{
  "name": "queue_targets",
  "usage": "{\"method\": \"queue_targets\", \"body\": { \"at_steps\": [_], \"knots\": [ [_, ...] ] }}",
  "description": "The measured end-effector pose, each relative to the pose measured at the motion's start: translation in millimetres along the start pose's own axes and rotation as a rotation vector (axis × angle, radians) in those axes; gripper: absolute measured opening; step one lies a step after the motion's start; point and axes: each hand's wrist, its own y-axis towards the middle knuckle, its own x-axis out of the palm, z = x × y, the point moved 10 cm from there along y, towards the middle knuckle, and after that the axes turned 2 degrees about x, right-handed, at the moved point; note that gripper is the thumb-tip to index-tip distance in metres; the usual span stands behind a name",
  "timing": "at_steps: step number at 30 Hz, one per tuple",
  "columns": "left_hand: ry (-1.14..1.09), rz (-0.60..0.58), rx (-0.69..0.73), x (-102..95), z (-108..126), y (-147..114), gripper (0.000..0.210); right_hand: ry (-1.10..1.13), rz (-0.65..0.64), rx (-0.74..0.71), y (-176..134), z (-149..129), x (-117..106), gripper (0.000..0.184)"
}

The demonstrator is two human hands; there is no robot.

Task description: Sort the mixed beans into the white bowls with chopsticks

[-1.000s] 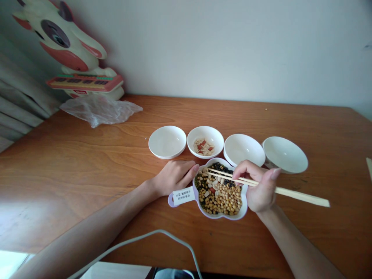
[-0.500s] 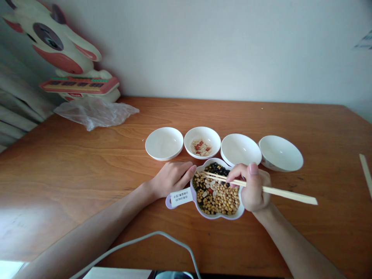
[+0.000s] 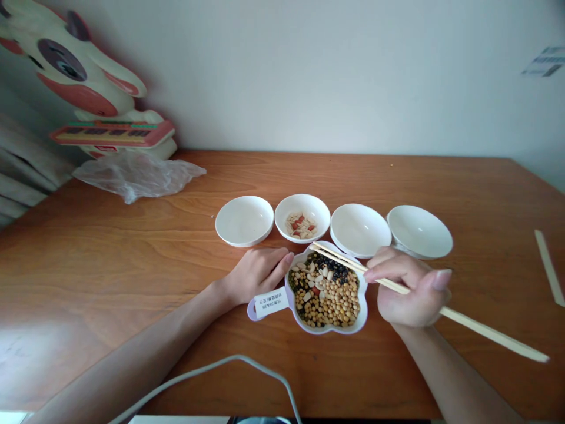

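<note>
My right hand (image 3: 412, 288) is closed round a pair of wooden chopsticks (image 3: 489, 334). Their tips reach over the back rim of a lavender-edged, scalloped bowl (image 3: 362, 321); whether they pinch anything is too small to tell. Inside the bowl lie yellow soybeans (image 3: 339, 303), pale peanuts (image 3: 325, 273), dark beans (image 3: 338, 269) and some green ones. With fingers curled, my left hand (image 3: 258, 272) holds the bowl's left edge by its thumb, above a labelled handle (image 3: 270, 302). Behind the bowl, a white bowl (image 3: 324, 206) contains peanut halves and reddish pieces (image 3: 301, 225).
Three more white bowls, a left one (image 3: 244, 219), a third (image 3: 359, 227) and a rightmost (image 3: 419, 229), stand in the row. A plastic bag (image 3: 139, 175) lies before a cow-shaped toy keyboard (image 3: 119, 132). At right is a wooden stick (image 3: 548, 268); a cable (image 3: 238, 357) crosses the front.
My right hand has moved right and turned, bringing the chopstick tips up from the beans to the bowl's back rim. My left hand stays at the bowl. The view has shifted slightly.
</note>
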Motion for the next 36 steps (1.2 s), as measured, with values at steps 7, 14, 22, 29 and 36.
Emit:
{"method": "queue_targets", "body": {
  "at_steps": [7,14,22,29,36],
  "knots": [
    [-0.023,-0.006,-0.011,3.3,-3.7,-0.8,0.037,-0.069,0.082,-0.032,2.8,4.8,-5.8,0.068],
    [-0.024,-0.010,-0.031,4.4,-6.3,-0.4,0.037,-0.075,0.076,0.074,0.1,25.4,-9.1,0.066],
    [-0.033,-0.022,-0.046,3.3,-5.6,-0.1,0.039,-0.089,0.046,0.120,1.4,32.5,-11.2,0.064],
    [-0.036,0.004,-0.009,1.5,-3.6,0.1,0.040,-0.129,0.015,0.163,1.1,39.6,-14.9,0.065],
    [-0.015,0.032,0.027,-1.6,0.6,-0.2,0.041,-0.030,0.042,0.339,8.7,45.1,-10.5,0.060]
  ]
}}
